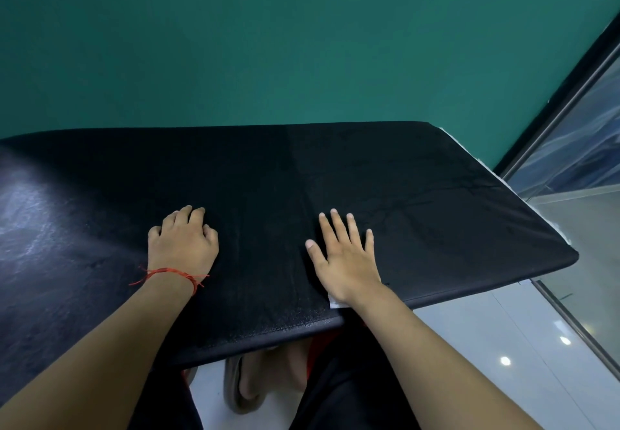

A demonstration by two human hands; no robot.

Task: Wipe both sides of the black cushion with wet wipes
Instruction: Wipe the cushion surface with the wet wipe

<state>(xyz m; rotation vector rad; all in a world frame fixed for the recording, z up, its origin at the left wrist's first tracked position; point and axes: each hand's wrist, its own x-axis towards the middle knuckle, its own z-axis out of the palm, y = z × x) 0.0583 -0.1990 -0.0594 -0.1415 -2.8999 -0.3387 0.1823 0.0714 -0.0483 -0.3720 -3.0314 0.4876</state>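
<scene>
The right hand [345,258], fingers straight, is pressing a wipe [335,302] on the grainy black cushion [268,178]. The left hand [183,245] is resting there, loosely curled, empty.

My left hand [184,245] rests palm down, fingers loosely bent; my right hand [345,258] lies flat, fingers straight and spread, both forearms reaching forward.

No text, label, brand or number could be read. The flat black leather-like cushion [268,194] showed only its grain, and the plain teal wall [302,43] was unmarked.
</scene>
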